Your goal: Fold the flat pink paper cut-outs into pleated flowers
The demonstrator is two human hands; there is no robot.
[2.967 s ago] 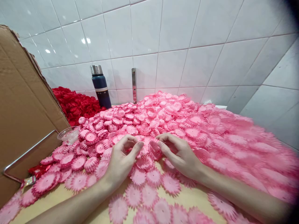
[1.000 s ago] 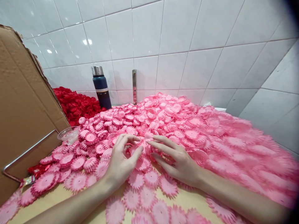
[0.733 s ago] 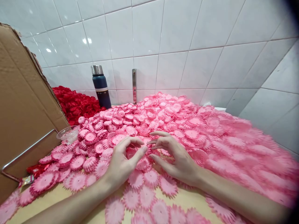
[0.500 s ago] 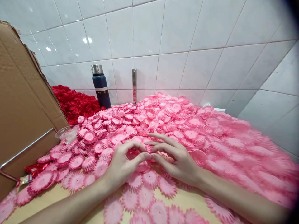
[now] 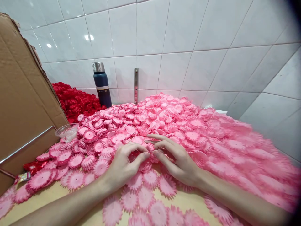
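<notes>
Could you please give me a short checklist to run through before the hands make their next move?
1. Left hand and right hand in view: ok, close together over the pink pieces.
2. A single piece firmly gripped: cannot tell, the hands hide too much.
3. Blue bottle standing, apart from both hands: ok.
4. Tabletop between the forearms free of loose pieces: not ok, several pink ones lie there.
5. Contents of the clear plastic container identifiable: cannot tell.
</notes>
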